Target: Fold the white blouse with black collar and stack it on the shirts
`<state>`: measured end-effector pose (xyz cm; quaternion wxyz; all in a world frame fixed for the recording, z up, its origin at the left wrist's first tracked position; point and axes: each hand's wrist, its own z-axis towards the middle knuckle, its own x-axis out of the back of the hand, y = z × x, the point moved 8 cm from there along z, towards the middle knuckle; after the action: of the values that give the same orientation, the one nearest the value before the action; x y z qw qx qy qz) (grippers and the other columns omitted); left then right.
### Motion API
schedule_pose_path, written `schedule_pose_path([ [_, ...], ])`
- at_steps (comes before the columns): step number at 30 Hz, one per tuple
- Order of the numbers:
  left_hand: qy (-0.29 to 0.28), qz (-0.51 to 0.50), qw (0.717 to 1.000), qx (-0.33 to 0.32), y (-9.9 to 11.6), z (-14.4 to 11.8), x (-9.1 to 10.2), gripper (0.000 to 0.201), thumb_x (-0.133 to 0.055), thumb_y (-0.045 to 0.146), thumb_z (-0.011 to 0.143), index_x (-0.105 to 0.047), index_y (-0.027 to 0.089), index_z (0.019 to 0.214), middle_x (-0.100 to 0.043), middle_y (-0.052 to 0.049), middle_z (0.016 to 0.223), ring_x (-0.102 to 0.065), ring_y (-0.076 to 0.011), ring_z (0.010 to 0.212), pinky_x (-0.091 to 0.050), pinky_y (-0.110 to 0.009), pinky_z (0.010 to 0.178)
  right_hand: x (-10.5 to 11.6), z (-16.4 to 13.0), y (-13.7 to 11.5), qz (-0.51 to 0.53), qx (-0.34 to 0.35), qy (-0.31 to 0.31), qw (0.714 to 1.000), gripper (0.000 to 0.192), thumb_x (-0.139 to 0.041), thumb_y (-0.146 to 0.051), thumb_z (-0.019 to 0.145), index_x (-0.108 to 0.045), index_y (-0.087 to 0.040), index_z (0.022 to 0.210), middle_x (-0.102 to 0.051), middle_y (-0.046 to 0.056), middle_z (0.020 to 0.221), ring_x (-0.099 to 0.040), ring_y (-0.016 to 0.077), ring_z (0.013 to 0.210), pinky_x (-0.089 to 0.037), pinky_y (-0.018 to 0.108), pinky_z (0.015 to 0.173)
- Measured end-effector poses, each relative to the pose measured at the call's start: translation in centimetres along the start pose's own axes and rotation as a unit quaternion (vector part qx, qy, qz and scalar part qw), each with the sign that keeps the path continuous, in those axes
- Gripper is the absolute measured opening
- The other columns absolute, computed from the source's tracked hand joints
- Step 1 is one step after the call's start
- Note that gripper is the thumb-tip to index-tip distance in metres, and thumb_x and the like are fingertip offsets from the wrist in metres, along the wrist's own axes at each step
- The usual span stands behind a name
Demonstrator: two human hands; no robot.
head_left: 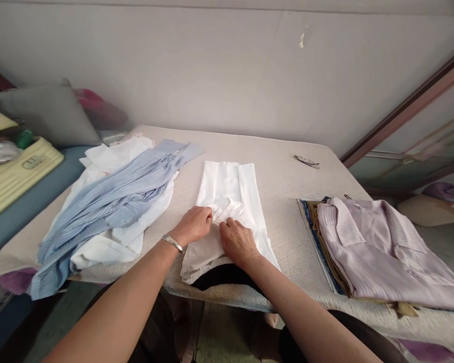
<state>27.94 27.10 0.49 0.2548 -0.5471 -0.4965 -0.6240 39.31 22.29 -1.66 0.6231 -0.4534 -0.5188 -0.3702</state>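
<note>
The white shirt lies flat in the middle of the tabletop. The left hand and right hand both pinch its bunched part. The folds could slip crooked if one hand pulls harder; the blue striped shirt lies just left of it

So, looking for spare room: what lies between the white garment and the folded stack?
Head view: only bare table cover between the white garment and the folded stack.
</note>
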Motion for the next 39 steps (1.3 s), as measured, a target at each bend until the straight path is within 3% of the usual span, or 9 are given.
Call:
schedule_pose_path([
  [3, 0.006, 0.008, 1.0, 0.0, 0.8, -0.2, 0.0, 0.021, -0.045, 0.014, 0.093, -0.065, 0.019, 0.088, -0.071, -0.008, 0.088, -0.066, -0.0229, 0.085, -0.046, -0.032, 0.077, 2.6, 0.0, 3.9, 0.182, -0.091, 0.077, 0.976, 0.024, -0.048, -0.029, 0.099, -0.054, -0.021, 0.076, -0.059, 0.002, 0.076, -0.052, 0.0159, 0.066, -0.034, 0.026, 0.057],
  [4, 0.007, 0.013, 1.0, -0.001, 1.2, -0.4, -0.1, 0.022, -0.043, 0.014, 0.095, -0.064, 0.019, 0.089, -0.07, -0.008, 0.089, -0.066, -0.0228, 0.085, -0.047, -0.032, 0.077, 3.6, -0.3, 5.8, 0.271, -0.128, 0.109, 0.948, 0.029, -0.049, -0.035, 0.098, -0.051, -0.022, 0.073, -0.055, -0.001, 0.069, -0.049, 0.0149, 0.061, -0.034, 0.026, 0.056],
  [6, 0.008, 0.025, 1.0, -0.013, 2.7, -0.6, -0.4, 0.021, -0.042, 0.018, 0.098, -0.063, 0.018, 0.094, -0.068, -0.008, 0.094, -0.066, -0.0227, 0.085, -0.048, -0.033, 0.076, 5.1, -1.3, 9.5, 0.434, -0.195, 0.168, 0.863, 0.035, -0.053, -0.047, 0.095, -0.049, -0.023, 0.07, -0.048, -0.004, 0.062, -0.043, 0.0135, 0.055, -0.032, 0.025, 0.051],
  [8, 0.002, 0.041, 0.998, -0.044, 4.7, -1.0, -1.1, 0.019, -0.047, 0.031, 0.099, -0.061, 0.018, 0.101, -0.066, -0.009, 0.1, -0.065, -0.0243, 0.086, -0.049, -0.035, 0.074, 6.1, -2.6, 12.6, 0.528, -0.241, 0.216, 0.785, 0.035, -0.061, -0.051, 0.088, -0.05, -0.023, 0.071, -0.044, -0.006, 0.06, -0.038, 0.0121, 0.052, -0.029, 0.024, 0.047],
  [11, -0.023, 0.076, 0.991, -0.105, 7.7, -1.5, -2.9, 0.034, -0.061, 0.045, 0.092, -0.059, 0.016, 0.11, -0.062, -0.011, 0.107, -0.063, -0.0288, 0.092, -0.052, -0.039, 0.074, 6.6, -4.0, 15.0, 0.557, -0.275, 0.253, 0.741, 0.033, -0.069, -0.048, 0.081, -0.054, -0.021, 0.068, -0.04, -0.006, 0.059, -0.033, 0.0108, 0.051, -0.024, 0.024, 0.044],
  [15, -0.034, 0.133, 0.98, -0.147, 9.6, -1.9, -4.9, 0.018, -0.057, 0.016, 0.088, -0.058, 0.013, 0.107, -0.059, -0.014, 0.107, -0.06, -0.0304, 0.097, -0.053, -0.039, 0.07, 6.5, -4.3, 14.7, 0.565, -0.269, 0.249, 0.739, 0.033, -0.068, -0.048, 0.081, -0.056, -0.02, 0.067, -0.041, -0.005, 0.059, -0.033, 0.0107, 0.052, -0.024, 0.025, 0.045],
  [19, -0.014, 0.143, 0.981, -0.132, 9.7, -1.8, -4.8, 0.028, -0.048, -0.002, 0.081, -0.058, 0.012, 0.103, -0.058, -0.014, 0.105, -0.059, -0.0287, 0.093, -0.052, -0.037, 0.066, 6.9, -4.1, 14.1, 0.553, -0.262, 0.257, 0.748, 0.034, -0.068, -0.047, 0.081, -0.054, -0.02, 0.065, -0.041, -0.005, 0.059, -0.033, 0.0105, 0.054, -0.024, 0.024, 0.047],
  [26, 0.031, 0.099, 0.987, -0.124, 9.9, -2.0, -4.1, 0.02, -0.049, 0.005, 0.089, -0.057, 0.015, 0.103, -0.059, -0.012, 0.107, -0.056, -0.0282, 0.101, -0.054, -0.039, 0.079, 7.6, -3.9, 13.6, 0.51, -0.23, 0.265, 0.786, 0.035, -0.064, -0.05, 0.085, -0.058, -0.02, 0.068, -0.044, -0.004, 0.062, -0.037, 0.0118, 0.057, -0.028, 0.024, 0.05],
  [39, -0.015, 0.052, 0.989, -0.136, 10.0, -2.0, -5.5, 0.032, -0.052, -0.002, 0.079, -0.056, 0.016, 0.105, -0.063, -0.012, 0.111, -0.056, -0.0283, 0.107, -0.05, -0.041, 0.091, 7.7, -3.7, 12.7, 0.487, -0.214, 0.261, 0.806, 0.035, -0.062, -0.052, 0.085, -0.06, -0.02, 0.071, -0.047, -0.004, 0.064, -0.039, 0.0126, 0.06, -0.031, 0.024, 0.053],
])
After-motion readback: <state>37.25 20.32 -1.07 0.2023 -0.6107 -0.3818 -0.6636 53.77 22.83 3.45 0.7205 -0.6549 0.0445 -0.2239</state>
